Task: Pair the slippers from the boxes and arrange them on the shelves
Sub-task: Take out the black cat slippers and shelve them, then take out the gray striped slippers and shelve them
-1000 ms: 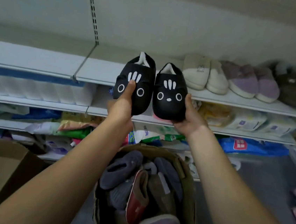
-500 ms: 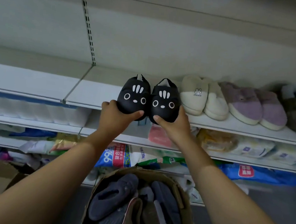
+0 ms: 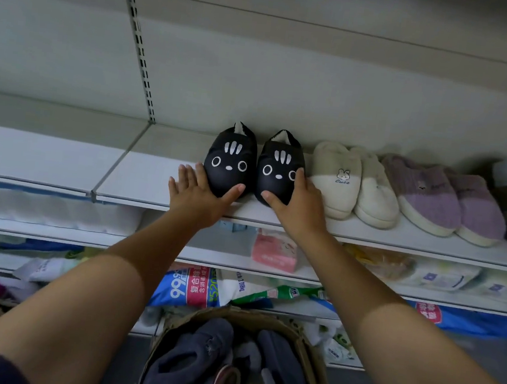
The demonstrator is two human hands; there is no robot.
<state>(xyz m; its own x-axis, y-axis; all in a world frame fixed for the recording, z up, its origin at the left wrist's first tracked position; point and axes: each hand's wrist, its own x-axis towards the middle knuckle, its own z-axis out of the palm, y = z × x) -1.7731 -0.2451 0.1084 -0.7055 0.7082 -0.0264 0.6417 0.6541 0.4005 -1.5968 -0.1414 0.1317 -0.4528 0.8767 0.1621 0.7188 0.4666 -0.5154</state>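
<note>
Black cat-face slippers (image 3: 255, 167) sit as a pair near the front edge of the top shelf (image 3: 141, 177), just left of the cream pair (image 3: 353, 183); my left hand (image 3: 197, 193) cups the left toe with loose, spread fingers, not gripping; my right hand (image 3: 296, 202) rests against the right toe, also slack; box of slippers (image 3: 227, 367) sits below.

pink tissue pack (image 3: 274, 253) and blue bag (image 3: 187, 285) on lower shelves.
</note>
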